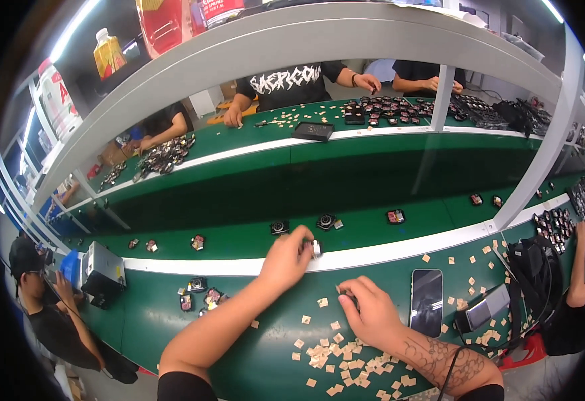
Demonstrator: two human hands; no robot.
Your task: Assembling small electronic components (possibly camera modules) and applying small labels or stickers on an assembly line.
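Observation:
My left hand (285, 259) reaches over the white rail, fingers closed on a small camera (316, 248) with a pale face, partly hidden and blurred. Just beyond it on the green belt lie two small black cameras with round lenses, a left one (279, 227) and a right one (326, 221). My right hand (372, 311) hovers above the green bench, thumb and forefinger pinched together. What they hold, if anything, is too small to make out. Below that hand spreads a heap of small pale square pieces (352, 357).
Right of my right hand are a phone (427, 304), a grey handheld device (485, 309) and a black bag (536, 274). Several small devices (199, 294) lie left of my left forearm. A grey upright (539, 167) stands at right; co-workers sit across and on both sides.

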